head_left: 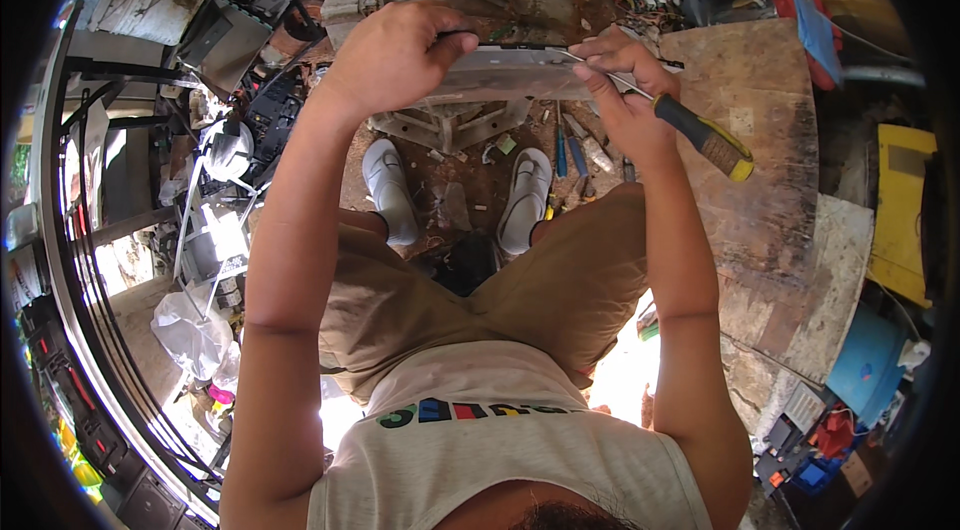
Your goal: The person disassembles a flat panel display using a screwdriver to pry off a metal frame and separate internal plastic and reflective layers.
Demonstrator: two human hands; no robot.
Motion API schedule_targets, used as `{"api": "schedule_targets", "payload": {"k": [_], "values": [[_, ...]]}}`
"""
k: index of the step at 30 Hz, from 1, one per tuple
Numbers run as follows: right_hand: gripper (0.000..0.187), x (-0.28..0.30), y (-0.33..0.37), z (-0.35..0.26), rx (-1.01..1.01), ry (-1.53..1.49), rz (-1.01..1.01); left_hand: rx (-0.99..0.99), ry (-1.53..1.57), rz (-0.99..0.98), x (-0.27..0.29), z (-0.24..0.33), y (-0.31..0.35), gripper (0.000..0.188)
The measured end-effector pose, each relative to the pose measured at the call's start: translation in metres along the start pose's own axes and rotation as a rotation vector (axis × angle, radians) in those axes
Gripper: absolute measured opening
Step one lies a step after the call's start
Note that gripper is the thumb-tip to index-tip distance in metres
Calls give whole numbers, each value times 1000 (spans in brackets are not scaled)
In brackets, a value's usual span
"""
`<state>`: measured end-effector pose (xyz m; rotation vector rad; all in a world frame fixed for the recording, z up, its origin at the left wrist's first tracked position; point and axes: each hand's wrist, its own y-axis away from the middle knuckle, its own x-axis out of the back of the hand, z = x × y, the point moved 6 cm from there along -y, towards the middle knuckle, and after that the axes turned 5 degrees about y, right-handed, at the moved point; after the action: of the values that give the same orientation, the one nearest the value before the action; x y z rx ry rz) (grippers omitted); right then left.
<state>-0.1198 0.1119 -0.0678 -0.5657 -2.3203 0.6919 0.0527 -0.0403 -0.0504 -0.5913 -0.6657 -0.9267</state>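
A thin, flat grey panel (490, 82) with a dark top edge is held up in front of me, above my feet. My left hand (398, 55) is closed on its left end, thumb and fingers pinching the dark edge. At the other end, my right hand (632, 90) is closed on a screwdriver (706, 138) with a black and yellow handle. Its handle points down to the right, and its metal shaft runs between my thumb and fingers toward the panel's top edge. I cannot tell whether the tip is wedged in, or whether my right fingers also hold the panel.
A worn wooden board (750, 150) lies on the right. Several hand tools (575, 150) lie on the ground beside my right foot. Dismantled black electronics (275, 105) are piled at the left, near a metal frame (70, 260). A yellow case (902, 215) stands far right.
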Motion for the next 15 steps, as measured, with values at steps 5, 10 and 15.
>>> {"api": "schedule_targets", "payload": {"k": [5, 10, 15], "values": [[16, -11, -5, -9, 12, 57, 22, 35, -8, -6, 0, -1, 1, 24], [17, -15, -6, -10, 32, 96, 5, 0, -23, -5, -2, -3, 0, 25], [15, -14, -9, -17, 34, 158, -7, 1, -28, -8, -2, -3, 1, 21]]}}
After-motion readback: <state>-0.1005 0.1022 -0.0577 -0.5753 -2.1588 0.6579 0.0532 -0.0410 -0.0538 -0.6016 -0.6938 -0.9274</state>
